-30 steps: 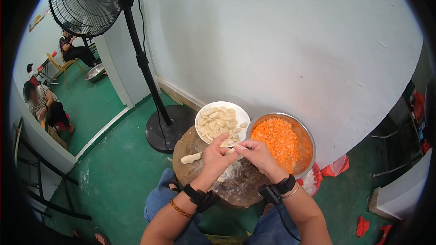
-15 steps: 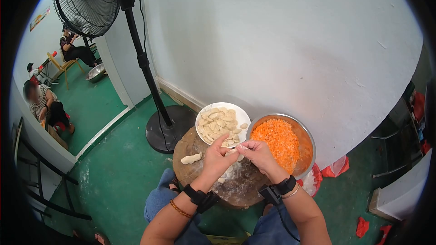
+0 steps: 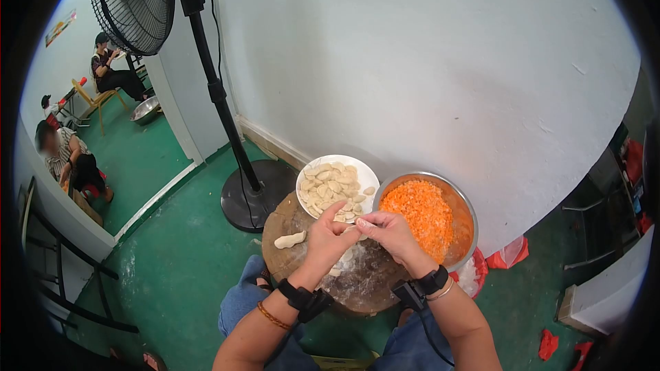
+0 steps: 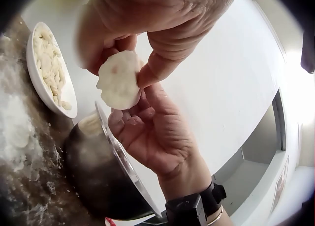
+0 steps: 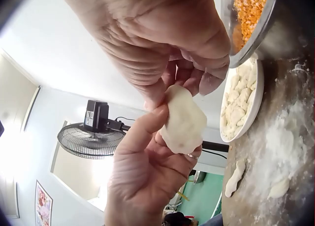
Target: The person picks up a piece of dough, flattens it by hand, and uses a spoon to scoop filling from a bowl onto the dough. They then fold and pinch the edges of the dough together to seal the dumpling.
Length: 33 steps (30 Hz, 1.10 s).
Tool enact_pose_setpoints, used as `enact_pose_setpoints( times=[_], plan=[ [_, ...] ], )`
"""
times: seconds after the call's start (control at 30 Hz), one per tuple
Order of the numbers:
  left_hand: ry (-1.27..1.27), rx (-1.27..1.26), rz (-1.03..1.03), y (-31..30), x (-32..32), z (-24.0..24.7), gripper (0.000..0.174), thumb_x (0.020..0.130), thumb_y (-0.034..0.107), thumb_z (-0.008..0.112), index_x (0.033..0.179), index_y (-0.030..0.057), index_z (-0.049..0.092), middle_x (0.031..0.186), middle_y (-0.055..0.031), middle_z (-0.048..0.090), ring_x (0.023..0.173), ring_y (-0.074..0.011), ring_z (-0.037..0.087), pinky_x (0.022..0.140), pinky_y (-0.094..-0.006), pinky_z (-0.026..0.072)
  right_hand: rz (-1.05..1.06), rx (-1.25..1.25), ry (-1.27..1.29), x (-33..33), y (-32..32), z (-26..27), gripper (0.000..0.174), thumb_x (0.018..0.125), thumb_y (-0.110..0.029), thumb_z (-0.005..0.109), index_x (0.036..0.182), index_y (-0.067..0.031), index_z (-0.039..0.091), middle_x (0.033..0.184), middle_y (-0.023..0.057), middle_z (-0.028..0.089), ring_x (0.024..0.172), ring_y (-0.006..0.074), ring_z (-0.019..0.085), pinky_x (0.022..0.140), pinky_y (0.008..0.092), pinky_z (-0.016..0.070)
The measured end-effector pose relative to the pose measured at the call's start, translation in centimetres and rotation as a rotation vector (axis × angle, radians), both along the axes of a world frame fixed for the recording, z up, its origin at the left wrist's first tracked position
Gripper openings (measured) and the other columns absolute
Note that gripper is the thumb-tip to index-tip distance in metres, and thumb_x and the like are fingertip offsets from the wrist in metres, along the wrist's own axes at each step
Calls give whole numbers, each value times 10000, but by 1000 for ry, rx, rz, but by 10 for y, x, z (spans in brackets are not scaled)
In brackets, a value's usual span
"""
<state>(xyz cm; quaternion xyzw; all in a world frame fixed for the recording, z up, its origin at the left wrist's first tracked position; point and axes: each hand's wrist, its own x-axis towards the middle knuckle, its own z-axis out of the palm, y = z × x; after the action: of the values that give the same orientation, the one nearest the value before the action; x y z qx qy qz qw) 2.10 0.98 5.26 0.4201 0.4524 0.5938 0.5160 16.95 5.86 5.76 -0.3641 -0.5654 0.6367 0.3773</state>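
A pale, folded dough piece (image 4: pixel 119 80) is pinched between both hands above the round wooden board (image 3: pixel 282 223). The left hand (image 3: pixel 326 237) grips one side of it with thumb and fingers. At its other edge the right hand (image 3: pixel 390 235) pinches with thumb and fingertips. In the right wrist view the dough (image 5: pixel 184 120) looks smooth and rounded. Behind the hands stands a white plate (image 3: pixel 370 173) of shaped dumplings (image 3: pixel 330 182). To the right is a metal bowl (image 3: pixel 469 223) with chopped orange filling (image 3: pixel 416 213).
A dough strip (image 3: pixel 290 239) and loose flour (image 5: pixel 285 142) lie on the board. The black standing fan (image 3: pixel 214 89) is at the left, by the wall (image 3: pixel 412 62). A red bag (image 3: pixel 509 252) lies right of the bowl. Seated people are visible through the doorway.
Both hands stay in nearly the same place, with the right fingers shifting slightly along the dough edge. The fan head has turned a little.
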Motion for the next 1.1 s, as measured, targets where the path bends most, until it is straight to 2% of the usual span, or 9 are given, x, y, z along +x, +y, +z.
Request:
enact_pose_setpoints(
  times=[0.17,0.27,0.37,0.47,0.67,0.77,0.87,1.1],
  plan=[
    [75,-5,-17,-1,2,2,692,731,-17,651,1317,-69,285,806,-96,650,710,-72,580,630,-184,445,18,-42,-18,3,3,-3,175,826,-140,644,916,10,645,812,20,635,726,57,555,677,198,444],
    [13,30,22,0,3,-1,695,729,-21,646,1319,-69,283,802,-100,653,725,-78,587,634,-187,448,20,-53,-4,2,3,-2,169,823,-136,646,907,11,650,817,27,639,736,62,561,677,201,448],
    [60,2,-4,-1,2,1,690,731,-21,645,1316,-71,285,803,-100,653,732,-81,591,633,-189,451,71,20,-53,2,1,1,168,830,-137,637,897,17,648,814,28,637,730,59,557,667,202,448],
    [130,-8,-1,-3,4,4,691,727,-18,651,1313,-73,287,801,-93,652,722,-80,590,630,-188,451,72,-6,-52,5,3,0,177,833,-138,634,902,24,646,817,31,637,730,61,558,673,202,449],
    [-17,-1,10,-2,2,4,709,723,-1,665,1315,-76,284,765,-62,641,687,-68,575,626,-183,446,28,-25,-1,3,3,0,177,834,-129,631,903,33,645,818,32,638,728,62,560,671,202,450],
    [59,-12,6,-4,3,8,706,724,-6,659,1317,-76,281,755,-57,637,678,-62,569,617,-178,440,22,34,-65,3,2,2,172,839,-126,623,907,31,646,816,32,640,725,60,560,663,199,450],
    [11,15,-2,-4,6,10,712,720,10,654,1318,-78,277,696,-15,611,612,-27,530,544,-164,408,10,-5,-10,4,6,-5,171,837,-126,626,909,27,647,814,28,641,720,58,560,658,197,450],
    [86,29,-22,-1,3,-1,721,718,16,657,1319,-83,270,697,-21,613,623,-29,532,555,-164,411,48,32,-58,4,1,0,170,836,-132,629,904,22,646,811,18,636,716,52,553,654,200,447]
  ],
)
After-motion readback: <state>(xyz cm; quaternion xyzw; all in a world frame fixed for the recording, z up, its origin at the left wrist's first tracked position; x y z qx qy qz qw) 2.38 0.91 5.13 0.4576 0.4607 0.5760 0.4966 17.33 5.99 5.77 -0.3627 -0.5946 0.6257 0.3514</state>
